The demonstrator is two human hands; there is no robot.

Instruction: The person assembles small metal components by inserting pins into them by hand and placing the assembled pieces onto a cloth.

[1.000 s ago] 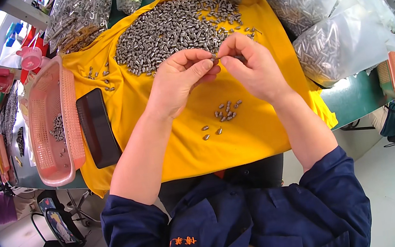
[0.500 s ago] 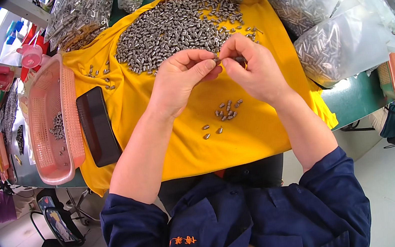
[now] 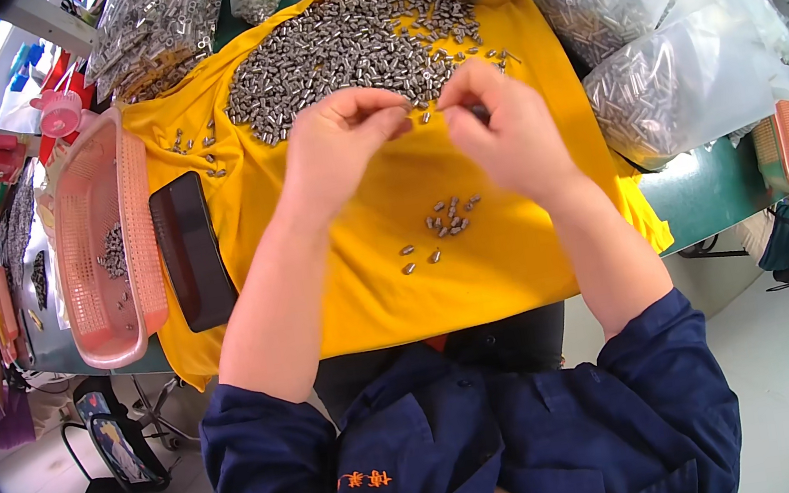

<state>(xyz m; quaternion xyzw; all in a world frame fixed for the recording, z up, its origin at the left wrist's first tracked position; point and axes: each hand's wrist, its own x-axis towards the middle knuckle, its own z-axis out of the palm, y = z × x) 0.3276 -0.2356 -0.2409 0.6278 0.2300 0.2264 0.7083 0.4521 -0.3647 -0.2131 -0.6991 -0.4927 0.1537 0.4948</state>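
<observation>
Small metal parts (image 3: 333, 58), shiny, silver-grey

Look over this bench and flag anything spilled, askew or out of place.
Nothing looks clearly spilled or damaged. Mildly odd: a few metal pieces lie scattered on the rumpled left side of the yellow cloth, apart from the main pile. They look like strays, but could be deliberate.

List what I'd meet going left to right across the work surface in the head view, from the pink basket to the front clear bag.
Pink perforated plastic basket, black phone-like slab, left hand, right hand, front clear plastic bag of metal cylinders.
</observation>
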